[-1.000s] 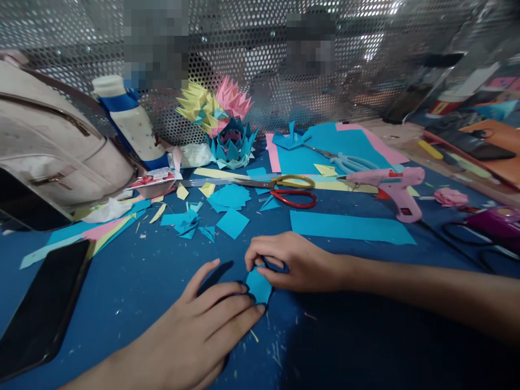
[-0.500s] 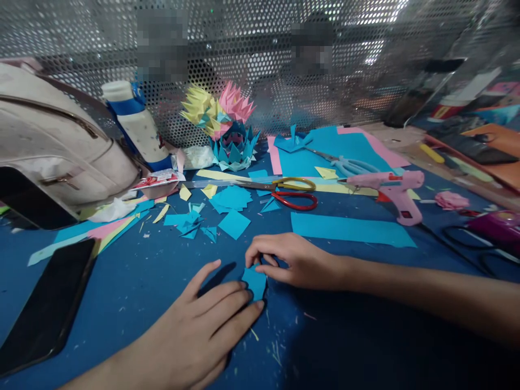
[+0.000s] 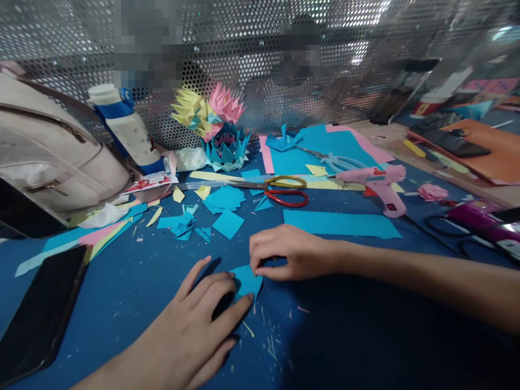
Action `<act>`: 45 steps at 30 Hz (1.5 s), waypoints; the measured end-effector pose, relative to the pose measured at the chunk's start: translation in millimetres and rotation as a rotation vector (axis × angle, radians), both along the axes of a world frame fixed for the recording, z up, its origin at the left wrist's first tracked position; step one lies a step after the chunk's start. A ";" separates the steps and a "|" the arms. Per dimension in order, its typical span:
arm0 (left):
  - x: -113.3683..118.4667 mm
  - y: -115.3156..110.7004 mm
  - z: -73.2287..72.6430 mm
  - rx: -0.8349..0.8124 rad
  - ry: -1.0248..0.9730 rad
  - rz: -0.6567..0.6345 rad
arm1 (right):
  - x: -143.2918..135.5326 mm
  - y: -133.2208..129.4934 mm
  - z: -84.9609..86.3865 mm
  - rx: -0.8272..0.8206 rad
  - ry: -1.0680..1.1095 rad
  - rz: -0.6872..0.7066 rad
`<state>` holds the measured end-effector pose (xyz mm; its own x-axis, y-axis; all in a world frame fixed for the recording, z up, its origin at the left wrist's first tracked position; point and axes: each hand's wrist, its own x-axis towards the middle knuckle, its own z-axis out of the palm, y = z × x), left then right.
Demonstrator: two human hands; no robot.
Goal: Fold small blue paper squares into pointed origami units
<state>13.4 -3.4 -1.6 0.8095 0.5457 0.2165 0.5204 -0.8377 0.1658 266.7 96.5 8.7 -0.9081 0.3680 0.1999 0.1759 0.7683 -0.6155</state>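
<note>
A small piece of blue paper (image 3: 246, 283) lies on the dark blue table between my hands. Fingertips of my left hand (image 3: 207, 314) rest on its left and near edges, fingers spread. My right hand (image 3: 284, 253) pinches the paper's right corner between thumb and fingers. Beyond them lie a loose blue square (image 3: 228, 223), a stack of blue squares (image 3: 224, 199) and folded blue pieces (image 3: 183, 225). A long blue strip (image 3: 341, 223) lies past my right hand.
Scissors (image 3: 286, 190), a pink glue gun (image 3: 376, 181) and pliers (image 3: 341, 161) lie farther back. Folded paper flowers (image 3: 225, 146) stand by the perforated metal panel (image 3: 260, 70). At left are a phone (image 3: 44, 303), a bottle (image 3: 128, 130) and a pale bag (image 3: 52, 146).
The blue paper now shows more of its surface, its far edge tapering differently. My right fingers have shifted to its right corner and closed more tightly. The whole view has shifted slightly.
</note>
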 end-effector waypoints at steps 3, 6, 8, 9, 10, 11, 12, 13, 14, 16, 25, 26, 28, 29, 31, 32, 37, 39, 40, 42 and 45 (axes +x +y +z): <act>-1.8 0.4 -1.4 -0.028 -0.003 -0.007 | 1.2 0.9 0.9 0.003 -0.042 0.001; -2.1 1.1 -1.4 -0.038 0.002 -0.010 | 0.6 0.5 1.6 0.007 -0.059 -0.016; -2.2 1.4 -1.1 -0.036 0.001 -0.016 | -0.1 0.1 2.3 0.005 -0.063 -0.028; -2.3 1.5 -1.0 -0.032 -0.003 -0.017 | -0.4 0.0 2.6 0.000 -0.067 -0.033; -2.5 1.5 -1.0 -0.029 -0.006 -0.017 | -0.5 -0.1 2.9 -0.007 -0.071 -0.038; -2.7 1.5 -1.0 -0.030 -0.008 -0.016 | -0.5 -0.2 3.0 -0.014 -0.075 -0.043; -3.0 1.5 -1.1 -0.031 -0.011 -0.015 | -0.5 -0.3 2.9 -0.021 -0.076 -0.045; -3.2 1.5 -1.2 -0.031 -0.014 -0.012 | -0.4 -0.3 2.7 -0.026 -0.074 -0.046; -3.2 1.5 -1.4 -0.026 -0.015 -0.010 | -0.3 -0.3 2.2 -0.033 -0.068 -0.046; -3.0 1.5 -1.6 0.015 -0.019 -0.019 | -0.4 -0.5 1.0 -0.055 -0.047 -0.032; -0.2 -1.0 -0.6 0.188 -0.109 -0.040 | -1.6 -8.2 13.3 -0.318 -0.049 -0.001; -0.1 -1.3 -0.6 0.186 -0.110 -0.040 | -1.3 -9.3 14.7 -0.335 -0.079 0.016; -0.1 -1.4 -0.5 0.178 -0.083 -0.044 | -1.1 -11.5 15.1 -0.304 -0.117 0.017; -0.2 -1.3 -0.4 0.171 -0.057 -0.047 | -1.2 -12.6 14.0 -0.263 -0.120 -0.011; -0.3 -1.0 -0.2 0.157 -0.013 -0.050 | -2.3 -14.9 10.4 -0.167 -0.113 -0.114; -0.4 -0.8 0.1 0.156 -0.001 -0.052 | -3.1 -16.0 8.3 -0.129 -0.109 -0.168; -0.3 -1.2 1.5 0.158 0.006 -0.057 | -7.9 -20.8 2.1 -0.060 -0.150 -0.257; 0.0 -1.9 1.8 0.159 0.006 -0.065 | -9.2 -21.8 1.5 -0.049 -0.159 -0.256; 0.0 -2.4 1.7 0.163 0.009 -0.070 | -9.6 -22.1 1.3 -0.043 -0.157 -0.257; 0.0 -4.1 1.3 0.182 0.016 -0.077 | -10.1 -22.3 0.4 -0.033 -0.143 -0.250; -0.2 -7.7 -0.3 0.229 0.016 -0.067 | -9.7 -21.8 -2.4 0.007 -0.096 -0.214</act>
